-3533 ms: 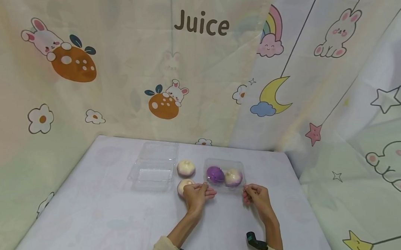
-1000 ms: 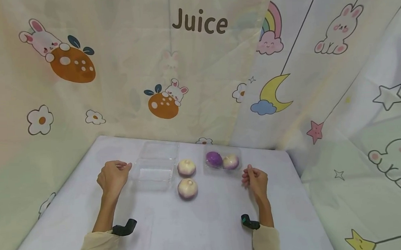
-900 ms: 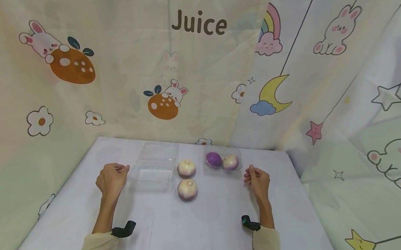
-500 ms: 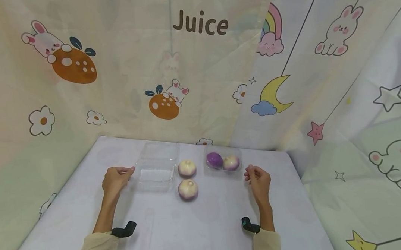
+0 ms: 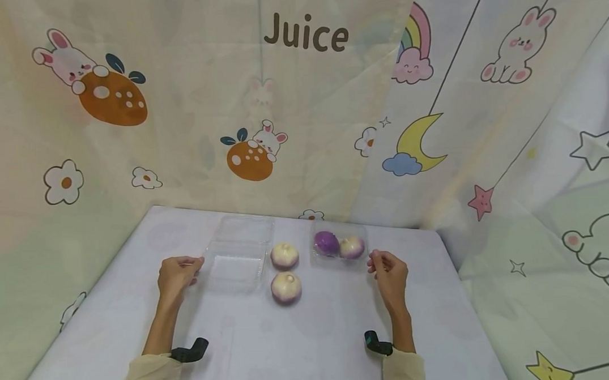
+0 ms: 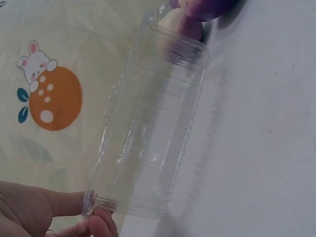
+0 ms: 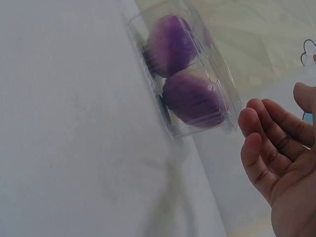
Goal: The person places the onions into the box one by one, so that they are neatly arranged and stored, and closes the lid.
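My left hand (image 5: 177,275) pinches the left edge of a clear plastic clamshell box (image 6: 143,128), thumb above and fingers below in the left wrist view. That box lies unfolded, lid tipped back, with nothing inside. My right hand (image 5: 391,275) holds nothing; its fingers are loosely bent beside a second clear clamshell box (image 7: 185,131). Two round pieces sit in this one: a purple one (image 5: 326,243) and a cream-and-purple one (image 5: 352,247), both turnip-like. It appears closed.
Between the boxes, two cream-topped, purple-based turnip-like pieces stand one behind the other: the rear one (image 5: 284,255) and the front one (image 5: 286,288). The white table (image 5: 291,349) ends at printed curtains behind and on the right.
Since the earliest frame, the filled box has shifted back, and my left hand has gone from it to the unfolded box's left edge. My right hand has drawn slightly nearer the filled box lately.
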{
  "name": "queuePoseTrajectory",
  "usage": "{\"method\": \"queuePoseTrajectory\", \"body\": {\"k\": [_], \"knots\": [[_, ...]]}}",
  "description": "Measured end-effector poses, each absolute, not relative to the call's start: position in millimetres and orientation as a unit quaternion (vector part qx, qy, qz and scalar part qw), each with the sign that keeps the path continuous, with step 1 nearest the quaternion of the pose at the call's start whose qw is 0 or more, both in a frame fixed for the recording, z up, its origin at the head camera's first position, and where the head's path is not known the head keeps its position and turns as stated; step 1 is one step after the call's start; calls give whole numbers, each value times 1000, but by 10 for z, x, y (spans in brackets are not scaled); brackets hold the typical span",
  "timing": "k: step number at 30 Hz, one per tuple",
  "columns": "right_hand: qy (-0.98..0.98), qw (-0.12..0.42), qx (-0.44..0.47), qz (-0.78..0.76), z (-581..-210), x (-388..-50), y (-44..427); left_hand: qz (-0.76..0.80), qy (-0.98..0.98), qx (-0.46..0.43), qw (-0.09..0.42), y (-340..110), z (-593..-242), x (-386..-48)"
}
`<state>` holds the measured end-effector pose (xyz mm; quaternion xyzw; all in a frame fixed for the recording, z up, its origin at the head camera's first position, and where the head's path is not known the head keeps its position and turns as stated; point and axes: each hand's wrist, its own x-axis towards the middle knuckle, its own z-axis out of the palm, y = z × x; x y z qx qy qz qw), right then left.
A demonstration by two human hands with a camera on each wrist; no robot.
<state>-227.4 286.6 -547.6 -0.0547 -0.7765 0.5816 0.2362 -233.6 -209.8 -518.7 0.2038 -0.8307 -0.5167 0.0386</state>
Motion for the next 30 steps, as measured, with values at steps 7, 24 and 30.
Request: {"method": "queuePoseTrajectory", "body": {"k": [7,24,30], "knots": [[-777,232,-41,584,-5463,-2277,2783,-544,-808,223,40,-2067,-5215,-2315],[-766,233,28,598,-5472,-2305,2548,-567,-790,224,61,-2060,-5350,-2277],[-768,232,66,593,-5488,-2307,2437,-563,-792,225,73,-2035,-5350,-2264]]}}
